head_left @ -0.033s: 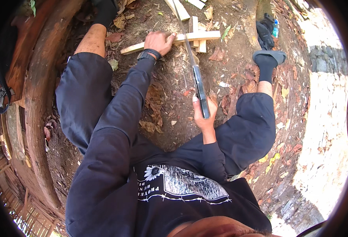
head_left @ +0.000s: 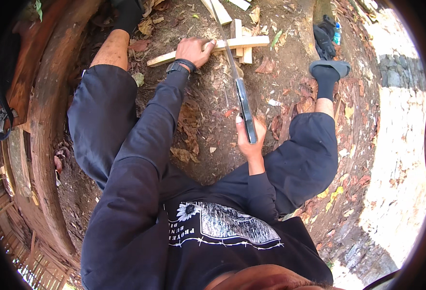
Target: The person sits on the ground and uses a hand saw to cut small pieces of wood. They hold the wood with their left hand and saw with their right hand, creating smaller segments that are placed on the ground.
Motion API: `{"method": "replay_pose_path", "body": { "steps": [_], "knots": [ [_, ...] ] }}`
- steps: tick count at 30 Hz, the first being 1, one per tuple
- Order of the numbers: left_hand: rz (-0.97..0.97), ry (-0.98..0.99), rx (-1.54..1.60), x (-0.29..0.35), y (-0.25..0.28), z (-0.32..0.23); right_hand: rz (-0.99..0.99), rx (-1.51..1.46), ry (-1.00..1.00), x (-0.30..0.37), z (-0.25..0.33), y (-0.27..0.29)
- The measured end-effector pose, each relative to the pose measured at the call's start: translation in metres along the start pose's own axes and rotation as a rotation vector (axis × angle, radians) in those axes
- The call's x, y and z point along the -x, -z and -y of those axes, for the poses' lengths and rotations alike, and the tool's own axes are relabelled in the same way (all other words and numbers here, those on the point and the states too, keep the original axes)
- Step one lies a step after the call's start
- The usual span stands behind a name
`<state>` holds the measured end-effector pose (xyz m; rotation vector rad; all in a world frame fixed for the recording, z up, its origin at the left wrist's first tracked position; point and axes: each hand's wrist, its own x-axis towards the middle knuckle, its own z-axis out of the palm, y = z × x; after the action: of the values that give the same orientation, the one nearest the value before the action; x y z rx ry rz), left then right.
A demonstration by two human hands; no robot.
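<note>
A pale wooden strip lies crosswise on the ground, resting on smaller wood pieces. My left hand holds it down left of its middle, fingers over the far side and thumb along the top. My right hand is closed around the dark handle of a handsaw. The saw's narrow blade runs away from me and crosses the strip just right of my left thumb. How deep the teeth sit in the wood cannot be made out.
Offcuts lie beyond the strip. Dry leaves litter the dirt between my legs. A long log runs along the left. My sandalled foot is at the right, near a dark bundle and a blue bottle.
</note>
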<state>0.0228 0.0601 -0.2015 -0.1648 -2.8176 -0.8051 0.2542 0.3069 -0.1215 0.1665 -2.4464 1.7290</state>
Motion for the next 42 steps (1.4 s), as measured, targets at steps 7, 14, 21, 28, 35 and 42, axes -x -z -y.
{"method": "replay_pose_path", "body": {
  "steps": [7, 14, 21, 28, 35, 42],
  "knots": [
    [0.0, -0.161, -0.168, -0.003, 0.0, 0.022, 0.01, -0.008, 0.029, -0.015, -0.022, 0.001],
    [0.015, -0.117, -0.263, -0.001, -0.009, 0.014, 0.066, 0.094, -0.04, 0.058, 0.001, 0.042],
    [-0.018, -0.211, -0.274, 0.006, -0.009, 0.008, 0.055, 0.096, -0.014, 0.044, -0.004, 0.046],
    [-0.032, -0.214, -0.243, 0.003, -0.012, 0.015, 0.03, 0.071, 0.024, -0.003, -0.016, 0.011],
    [-0.059, -0.226, -0.261, 0.003, -0.015, 0.022, 0.042, 0.141, -0.006, 0.067, 0.001, 0.052],
    [-0.059, -0.207, -0.284, -0.006, -0.011, 0.021, 0.022, 0.028, -0.025, -0.031, -0.023, -0.005]
  ]
}}
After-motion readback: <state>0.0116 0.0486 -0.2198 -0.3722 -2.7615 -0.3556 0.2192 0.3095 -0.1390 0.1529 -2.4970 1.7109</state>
